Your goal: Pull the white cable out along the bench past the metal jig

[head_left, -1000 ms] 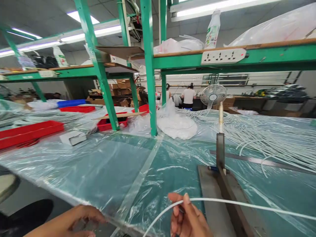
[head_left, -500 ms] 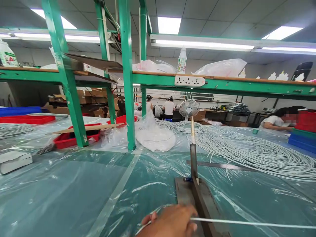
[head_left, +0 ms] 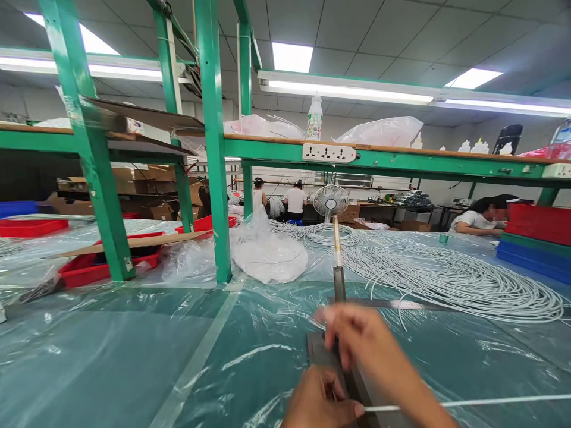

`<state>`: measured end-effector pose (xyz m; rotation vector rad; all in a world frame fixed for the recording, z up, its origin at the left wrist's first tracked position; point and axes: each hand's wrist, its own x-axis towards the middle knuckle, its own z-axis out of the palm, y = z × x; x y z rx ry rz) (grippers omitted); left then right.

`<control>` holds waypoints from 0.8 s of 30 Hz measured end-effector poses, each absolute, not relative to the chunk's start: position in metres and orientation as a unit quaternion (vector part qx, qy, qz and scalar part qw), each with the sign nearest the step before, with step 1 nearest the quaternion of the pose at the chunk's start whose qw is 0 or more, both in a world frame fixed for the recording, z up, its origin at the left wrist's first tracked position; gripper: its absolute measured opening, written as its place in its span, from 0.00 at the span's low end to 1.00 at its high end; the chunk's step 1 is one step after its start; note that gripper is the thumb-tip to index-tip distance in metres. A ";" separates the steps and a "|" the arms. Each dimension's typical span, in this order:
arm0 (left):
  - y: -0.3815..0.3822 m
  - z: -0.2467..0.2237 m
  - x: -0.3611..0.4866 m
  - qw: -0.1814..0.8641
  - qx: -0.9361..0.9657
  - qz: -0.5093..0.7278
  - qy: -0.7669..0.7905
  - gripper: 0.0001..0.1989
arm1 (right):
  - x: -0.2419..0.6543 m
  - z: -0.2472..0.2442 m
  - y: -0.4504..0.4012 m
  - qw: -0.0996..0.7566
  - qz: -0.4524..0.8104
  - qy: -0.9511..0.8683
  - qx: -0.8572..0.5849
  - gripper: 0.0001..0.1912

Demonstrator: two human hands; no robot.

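Observation:
My left hand [head_left: 319, 397], low in the view, pinches a thin white cable [head_left: 491, 402] that runs off to the right edge. Just above it my right hand [head_left: 366, 345] is raised over the metal base [head_left: 316, 349] of a lever tool, its fingers bent and blurred; whether it holds anything I cannot make out. The tool's upright handle [head_left: 338, 249] rises behind the right hand. A large coil of white cable [head_left: 450, 282] lies on the table to the right.
Green shelf posts [head_left: 215, 178] stand beyond the plastic-covered table [head_left: 178, 333]. A white plastic bag [head_left: 270, 255] and red trays [head_left: 84, 270] lie near them. Stacked bins [head_left: 535, 252] are at the right, beside a seated person [head_left: 477, 219].
My right hand has come into view over the tool. My left hand has shifted slightly right and lower, still with the cable. The view has turned a little to the right.

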<state>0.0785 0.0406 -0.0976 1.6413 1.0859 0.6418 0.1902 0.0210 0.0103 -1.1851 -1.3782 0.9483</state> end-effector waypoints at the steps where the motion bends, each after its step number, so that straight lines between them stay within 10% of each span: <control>1: 0.041 -0.098 0.078 0.503 0.683 0.262 0.460 0.19 | 0.200 0.028 0.040 0.558 0.367 -0.560 -0.491 0.14; 11: 0.037 -0.076 0.086 0.445 0.655 0.213 0.572 0.16 | 0.250 0.073 0.205 0.590 0.453 -0.425 -0.516 0.15; 24: 0.028 -0.062 0.090 0.407 0.668 0.207 0.587 0.16 | 0.262 0.099 0.085 0.643 0.480 -0.453 -0.389 0.20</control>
